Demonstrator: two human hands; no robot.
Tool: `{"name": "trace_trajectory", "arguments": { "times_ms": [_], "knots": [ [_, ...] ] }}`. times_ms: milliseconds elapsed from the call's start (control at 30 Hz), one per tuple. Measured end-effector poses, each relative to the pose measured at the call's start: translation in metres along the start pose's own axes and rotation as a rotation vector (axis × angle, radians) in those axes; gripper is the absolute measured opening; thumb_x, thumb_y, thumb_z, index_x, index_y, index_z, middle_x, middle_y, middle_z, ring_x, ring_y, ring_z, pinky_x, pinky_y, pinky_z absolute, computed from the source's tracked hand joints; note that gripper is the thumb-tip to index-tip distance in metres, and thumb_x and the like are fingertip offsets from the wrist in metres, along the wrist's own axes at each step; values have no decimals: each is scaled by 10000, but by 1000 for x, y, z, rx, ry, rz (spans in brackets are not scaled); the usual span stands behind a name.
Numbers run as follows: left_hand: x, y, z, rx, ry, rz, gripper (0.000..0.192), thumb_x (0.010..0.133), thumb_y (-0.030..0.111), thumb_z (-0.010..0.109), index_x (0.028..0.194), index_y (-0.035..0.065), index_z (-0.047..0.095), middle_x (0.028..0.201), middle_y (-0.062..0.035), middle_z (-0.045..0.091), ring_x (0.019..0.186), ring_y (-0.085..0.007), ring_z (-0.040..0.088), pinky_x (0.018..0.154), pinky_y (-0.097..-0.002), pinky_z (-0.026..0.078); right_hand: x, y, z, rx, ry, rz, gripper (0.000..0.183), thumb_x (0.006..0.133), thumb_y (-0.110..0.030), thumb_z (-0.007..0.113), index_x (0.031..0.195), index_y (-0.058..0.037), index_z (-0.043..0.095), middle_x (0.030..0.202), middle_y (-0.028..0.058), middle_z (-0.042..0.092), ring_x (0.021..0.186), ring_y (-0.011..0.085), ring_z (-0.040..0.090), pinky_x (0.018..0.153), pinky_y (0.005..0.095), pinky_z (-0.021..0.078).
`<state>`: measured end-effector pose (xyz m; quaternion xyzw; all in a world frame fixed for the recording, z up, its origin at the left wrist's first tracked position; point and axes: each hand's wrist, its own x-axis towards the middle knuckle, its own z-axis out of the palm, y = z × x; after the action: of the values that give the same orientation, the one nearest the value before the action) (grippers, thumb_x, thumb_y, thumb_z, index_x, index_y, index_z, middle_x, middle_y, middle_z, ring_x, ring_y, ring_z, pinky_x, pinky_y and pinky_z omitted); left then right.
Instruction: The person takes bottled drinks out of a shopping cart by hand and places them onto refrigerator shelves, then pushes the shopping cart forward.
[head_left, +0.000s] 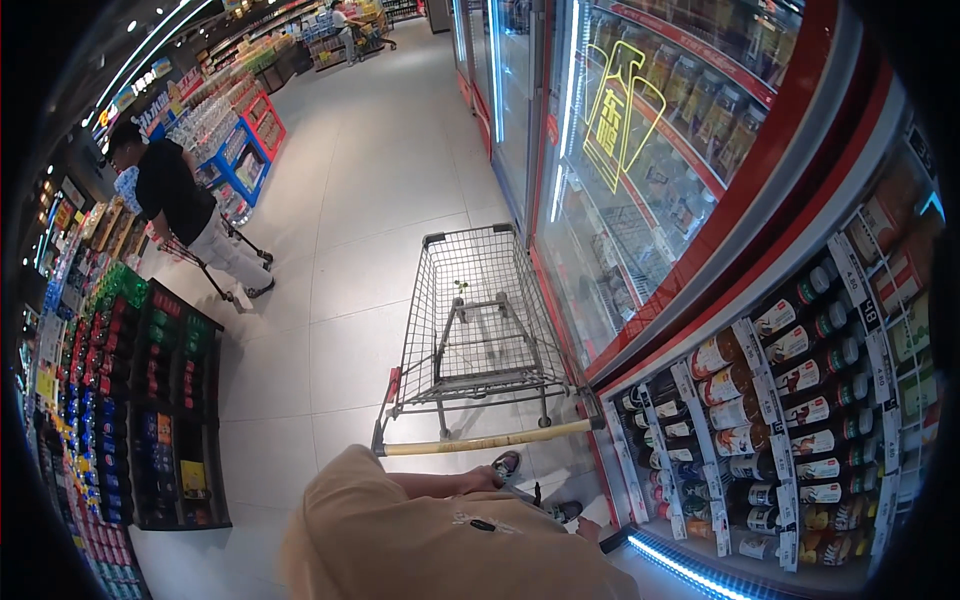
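A wire shopping cart (480, 352) stands in front of me, its yellow handle bar (487, 440) a little beyond my body. My left hand (486, 478) is by my waist, short of that bar; its fingers are mostly turned from view. Only a small part of my right hand (589, 529) shows past my shirt, close to the dark corner piece (616, 538) at the lower end of the cooler. Whether it touches that piece cannot be made out. Rows of bottled drinks (814, 424) fill the cooler shelves to my right, behind price strips (772, 435).
Glass-door coolers (622, 172) line the right side, close against the cart. A dark display rack (184, 405) with soft drinks stands at left. Beyond it a person (180, 195) in a black top leans over another cart (199, 262). Another person (343, 34) is far back.
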<state>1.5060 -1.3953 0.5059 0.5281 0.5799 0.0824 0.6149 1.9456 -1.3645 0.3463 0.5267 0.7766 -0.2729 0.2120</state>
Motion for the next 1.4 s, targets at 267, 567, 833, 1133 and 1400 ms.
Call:
{"name": "trace_trajectory", "arguments": {
  "times_ms": [267,567,833,1133,1400],
  "knots": [
    [38,-15,35,-285,-227,53,360,800,377,744,980,65,767,998,-215,740,938,-364,717,844,-465,542,-85,0,33,283,-18,515,228,904,-291,630,877,-86,724,816,76,734,824,269,732,709,465,531],
    [27,-34,81,-193,-163,158,384,819,376,747,1031,56,753,996,-202,747,936,-360,725,835,-463,548,-108,18,20,179,-35,270,183,897,-266,614,880,-110,708,847,137,735,830,338,731,668,491,516],
    [-49,-38,87,679,-241,125,530,889,407,702,1271,42,658,1080,-174,755,954,-341,738,866,-437,568,-91,35,-1,-25,36,-55,205,889,-283,612,838,-102,693,841,180,731,823,367,730,673,508,521],
    [-103,4,86,166,176,-215,494,809,430,714,1144,68,740,1049,-207,751,967,-359,731,882,-437,577,-92,45,22,187,-8,96,316,899,-325,577,790,-65,719,845,193,739,827,380,727,747,511,537],
    [-136,8,52,-191,-153,-189,828,660,90,874,1431,114,574,1128,-186,721,988,-269,697,818,-400,572,-117,62,19,304,6,253,349,903,-332,560,781,-53,730,842,198,741,830,384,727,763,509,538]
  ]
}}
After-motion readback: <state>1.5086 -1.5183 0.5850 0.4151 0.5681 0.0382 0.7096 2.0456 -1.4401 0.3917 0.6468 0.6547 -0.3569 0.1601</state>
